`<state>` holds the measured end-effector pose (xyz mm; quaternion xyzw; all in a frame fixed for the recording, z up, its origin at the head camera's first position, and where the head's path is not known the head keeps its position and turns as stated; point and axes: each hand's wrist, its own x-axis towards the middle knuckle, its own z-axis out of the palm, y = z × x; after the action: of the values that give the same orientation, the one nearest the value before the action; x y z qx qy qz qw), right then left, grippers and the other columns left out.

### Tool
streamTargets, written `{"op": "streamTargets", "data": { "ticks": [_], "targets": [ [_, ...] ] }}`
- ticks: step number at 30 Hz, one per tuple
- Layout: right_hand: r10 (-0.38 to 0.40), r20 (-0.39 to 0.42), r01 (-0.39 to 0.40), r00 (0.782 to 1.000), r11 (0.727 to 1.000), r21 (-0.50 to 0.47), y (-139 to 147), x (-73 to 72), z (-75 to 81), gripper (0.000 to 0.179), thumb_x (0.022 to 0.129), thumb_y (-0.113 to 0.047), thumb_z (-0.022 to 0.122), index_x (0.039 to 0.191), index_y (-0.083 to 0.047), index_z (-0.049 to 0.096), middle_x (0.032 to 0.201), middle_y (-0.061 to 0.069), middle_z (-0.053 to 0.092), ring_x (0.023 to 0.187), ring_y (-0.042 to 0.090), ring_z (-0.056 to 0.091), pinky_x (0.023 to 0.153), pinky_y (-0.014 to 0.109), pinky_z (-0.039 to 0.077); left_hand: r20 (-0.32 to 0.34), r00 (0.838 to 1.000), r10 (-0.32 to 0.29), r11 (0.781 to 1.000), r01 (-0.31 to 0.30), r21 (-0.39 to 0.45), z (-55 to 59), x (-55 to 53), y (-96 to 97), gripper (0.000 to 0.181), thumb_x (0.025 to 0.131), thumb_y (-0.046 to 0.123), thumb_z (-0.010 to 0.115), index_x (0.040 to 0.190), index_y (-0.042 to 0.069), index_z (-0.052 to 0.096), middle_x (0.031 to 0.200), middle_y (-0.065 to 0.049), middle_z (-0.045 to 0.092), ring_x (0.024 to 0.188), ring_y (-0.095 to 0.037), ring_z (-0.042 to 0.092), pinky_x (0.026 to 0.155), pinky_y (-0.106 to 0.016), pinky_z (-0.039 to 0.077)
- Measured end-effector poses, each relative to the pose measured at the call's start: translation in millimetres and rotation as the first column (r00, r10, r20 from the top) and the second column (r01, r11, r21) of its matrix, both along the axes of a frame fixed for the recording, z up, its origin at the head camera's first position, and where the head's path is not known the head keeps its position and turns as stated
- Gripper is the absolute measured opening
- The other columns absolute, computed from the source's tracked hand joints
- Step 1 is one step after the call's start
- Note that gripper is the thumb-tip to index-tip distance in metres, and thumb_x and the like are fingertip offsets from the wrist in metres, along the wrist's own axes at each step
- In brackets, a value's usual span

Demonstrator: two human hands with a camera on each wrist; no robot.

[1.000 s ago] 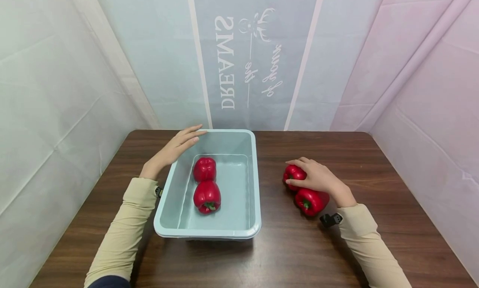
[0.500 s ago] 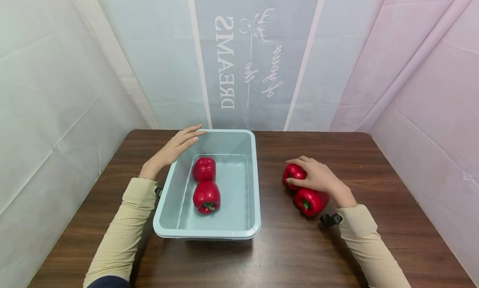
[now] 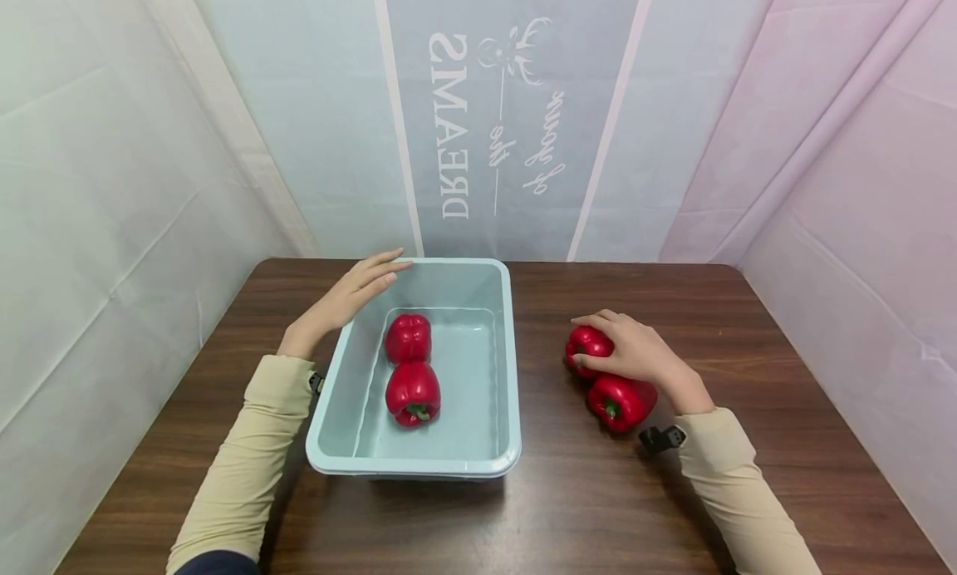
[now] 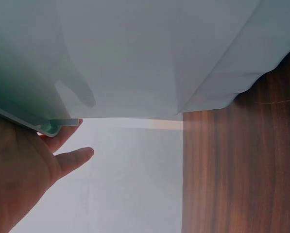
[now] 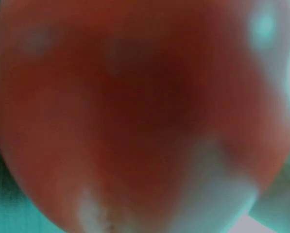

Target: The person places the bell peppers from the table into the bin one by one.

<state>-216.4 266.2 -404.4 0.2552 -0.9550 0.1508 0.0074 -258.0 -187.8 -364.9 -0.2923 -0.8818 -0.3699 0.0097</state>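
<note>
gripping, as it appears, the farther red pepper point(image 3: 587, 347) on the brown wooden table point(image 3: 583, 508), a person's right hand point(image 3: 635, 349) reaches over it with the fingers bent round its far side and the thumb against its near side; the gap between them looks no wider than the pepper. the nearer red pepper point(image 3: 622, 402) lies on its side just below that hand, its green stem facing forward. the right wrist view is filled by a blurred red surface, and which pepper that is cannot be told. to the left stands a pale blue tub point(image 3: 414, 465) with two more peppers touching inside, a back pepper point(image 3: 409, 338) and a front pepper point(image 3: 414, 392). the left hand point(image 3: 345, 301) lies along the tub's left rim, fingers long and nearly straight, holding no pepper. the step in hand seems to be securing the farther pepper, which still sits on the table; lifting it would call for a firm hold and a path clear of its neighbour. compared with half a second ago, hardly anything differs: both hands, the tub and all four peppers look to be in the same places.
</note>
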Motion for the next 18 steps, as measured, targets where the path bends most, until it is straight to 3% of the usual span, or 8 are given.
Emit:
{"op": "streamTargets", "data": {
  "ticks": [18],
  "targets": [
    [0.006, -0.001, -0.006, 1.000, 1.000, 0.001, -5.4, -1.1, 11.6, 0.059, 0.078, -0.052, 0.067, 0.128, -0.022, 0.054, 0.114, 0.005, 0.057, 0.101, 0.025, 0.055, 0.073, 0.048, 0.051, 0.011, 1.000, -0.001, 1.000, 0.000, 0.007, -0.1, -5.2, -1.6, 0.039, 0.100, 0.030, 0.038, 0.138, 0.023, 0.046, 0.150, -0.002, 0.028, 0.139, -0.026, 0.019, 0.108, -0.057, 0.015]
  ]
}}
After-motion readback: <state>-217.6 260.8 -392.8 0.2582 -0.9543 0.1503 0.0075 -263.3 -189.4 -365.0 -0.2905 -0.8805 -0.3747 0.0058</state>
